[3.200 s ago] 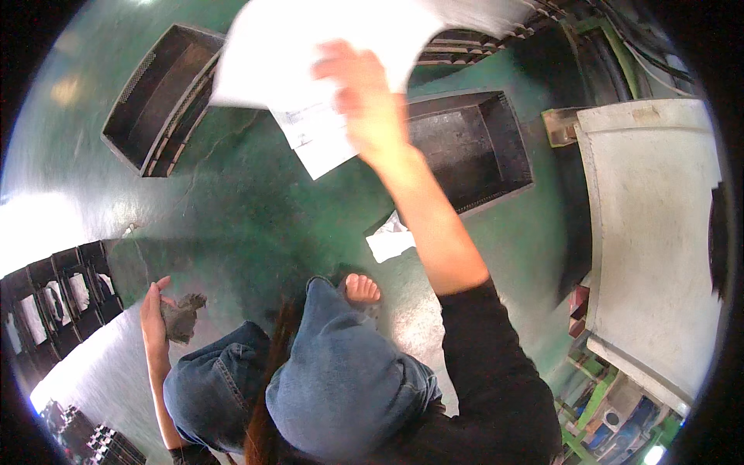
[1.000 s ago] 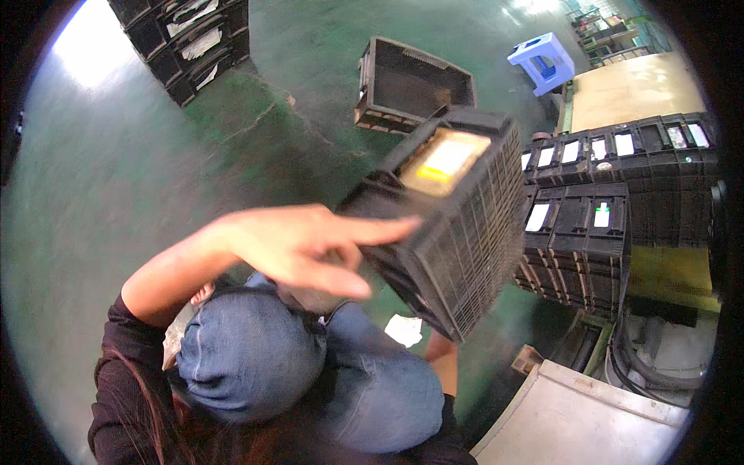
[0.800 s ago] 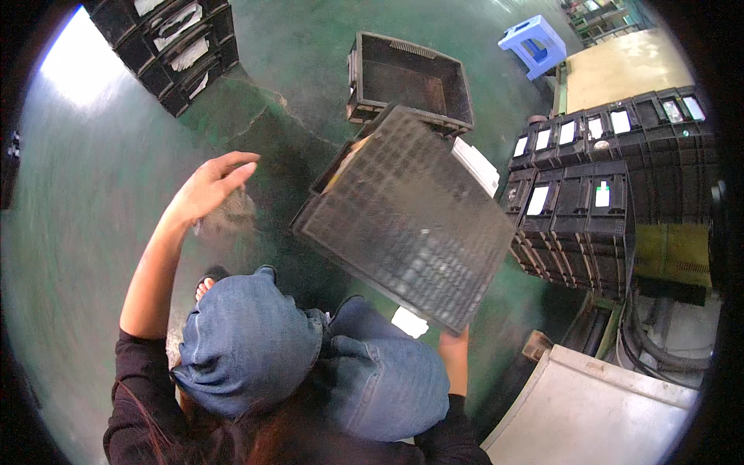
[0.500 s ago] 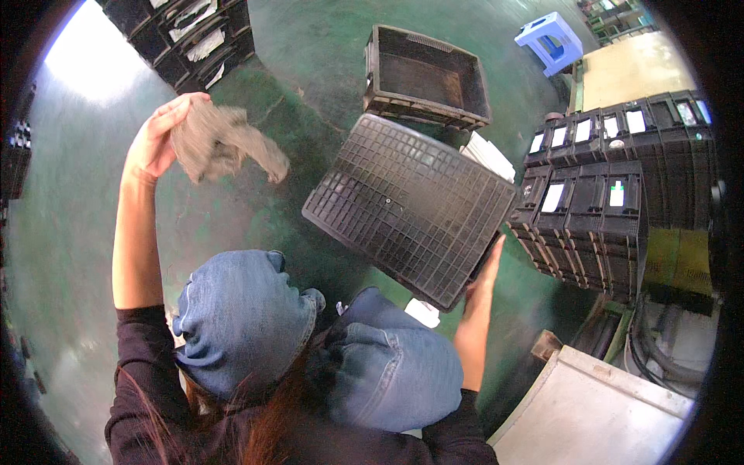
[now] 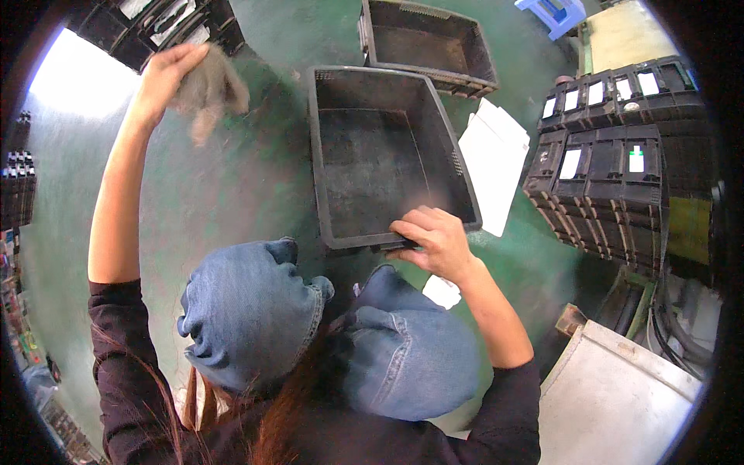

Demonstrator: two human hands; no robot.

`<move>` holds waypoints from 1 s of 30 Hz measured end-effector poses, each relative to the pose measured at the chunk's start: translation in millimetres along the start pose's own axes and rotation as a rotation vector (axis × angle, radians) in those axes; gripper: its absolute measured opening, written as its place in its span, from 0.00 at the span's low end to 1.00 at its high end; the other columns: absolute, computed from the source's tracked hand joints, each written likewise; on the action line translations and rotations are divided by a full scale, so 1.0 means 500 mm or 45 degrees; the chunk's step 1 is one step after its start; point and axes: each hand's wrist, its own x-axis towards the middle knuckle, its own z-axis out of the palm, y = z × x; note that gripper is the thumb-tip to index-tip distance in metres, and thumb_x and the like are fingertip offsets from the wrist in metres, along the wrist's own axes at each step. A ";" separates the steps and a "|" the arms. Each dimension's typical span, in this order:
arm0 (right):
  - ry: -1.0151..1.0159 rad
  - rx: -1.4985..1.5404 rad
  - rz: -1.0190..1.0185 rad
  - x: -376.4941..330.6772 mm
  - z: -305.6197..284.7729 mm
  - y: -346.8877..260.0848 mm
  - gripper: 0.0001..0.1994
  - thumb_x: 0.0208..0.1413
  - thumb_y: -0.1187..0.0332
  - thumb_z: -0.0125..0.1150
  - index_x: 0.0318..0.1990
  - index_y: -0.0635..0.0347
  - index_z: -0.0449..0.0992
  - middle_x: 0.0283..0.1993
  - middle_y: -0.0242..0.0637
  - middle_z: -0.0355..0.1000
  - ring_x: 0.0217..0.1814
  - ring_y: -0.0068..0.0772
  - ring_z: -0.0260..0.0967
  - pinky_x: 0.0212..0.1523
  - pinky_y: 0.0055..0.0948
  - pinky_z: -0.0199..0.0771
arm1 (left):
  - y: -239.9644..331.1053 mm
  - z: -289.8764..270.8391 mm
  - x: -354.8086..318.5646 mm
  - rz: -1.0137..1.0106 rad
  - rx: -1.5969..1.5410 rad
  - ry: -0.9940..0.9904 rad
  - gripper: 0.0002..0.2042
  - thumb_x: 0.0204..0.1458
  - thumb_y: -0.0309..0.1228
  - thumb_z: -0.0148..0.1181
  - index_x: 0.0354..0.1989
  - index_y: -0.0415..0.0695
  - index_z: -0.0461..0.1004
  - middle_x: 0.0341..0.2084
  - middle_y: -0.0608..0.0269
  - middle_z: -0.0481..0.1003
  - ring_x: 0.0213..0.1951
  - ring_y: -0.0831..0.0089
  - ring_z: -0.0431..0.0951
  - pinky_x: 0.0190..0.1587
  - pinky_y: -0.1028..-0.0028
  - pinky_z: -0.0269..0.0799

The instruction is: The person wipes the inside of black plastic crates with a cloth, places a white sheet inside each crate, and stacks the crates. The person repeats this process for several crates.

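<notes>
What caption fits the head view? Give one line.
Right hand grips the near rim of an open black crate on the green floor; left hand lifts a grey rag.

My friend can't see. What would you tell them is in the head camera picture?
A person crouching on a green floor grips the near rim of an empty black crate with the right hand. The left hand holds a grey rag up high.

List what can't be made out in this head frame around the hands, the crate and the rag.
- Rag: motion-blurred in the left hand; its weave is unreadable.
- Right hand: fingertips curl over the black crate rim, hiding the grip underneath.
- White sheets: partly tucked behind the crate wall.
- Stacked crates: labels too small and bent by the fisheye rim.
</notes>
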 end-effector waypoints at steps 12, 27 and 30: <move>-0.216 -0.057 0.256 -0.116 0.150 0.099 0.22 0.35 0.65 0.71 0.42 0.49 0.73 0.44 0.32 0.67 0.46 0.36 0.66 0.44 0.33 0.68 | 0.185 0.163 0.025 0.099 -0.726 -0.437 0.18 0.59 0.39 0.52 0.50 0.39 0.72 0.44 0.64 0.75 0.46 0.77 0.74 0.51 0.76 0.68; -0.132 -0.098 0.424 0.175 0.310 0.302 0.37 0.52 0.62 0.61 0.68 0.49 0.50 0.70 0.51 0.45 0.72 0.50 0.42 0.67 0.43 0.53 | -0.153 0.447 -0.081 -0.326 0.418 -0.297 0.27 0.59 0.46 0.44 0.60 0.39 0.60 0.45 0.34 0.71 0.50 0.40 0.69 0.54 0.56 0.63; 0.112 -0.134 0.474 0.226 0.354 0.360 0.30 0.52 0.67 0.60 0.64 0.50 0.58 0.63 0.46 0.57 0.66 0.49 0.54 0.60 0.42 0.62 | -0.159 0.458 -0.047 0.057 0.432 -0.136 0.28 0.60 0.45 0.43 0.62 0.37 0.57 0.51 0.35 0.67 0.54 0.43 0.66 0.58 0.59 0.59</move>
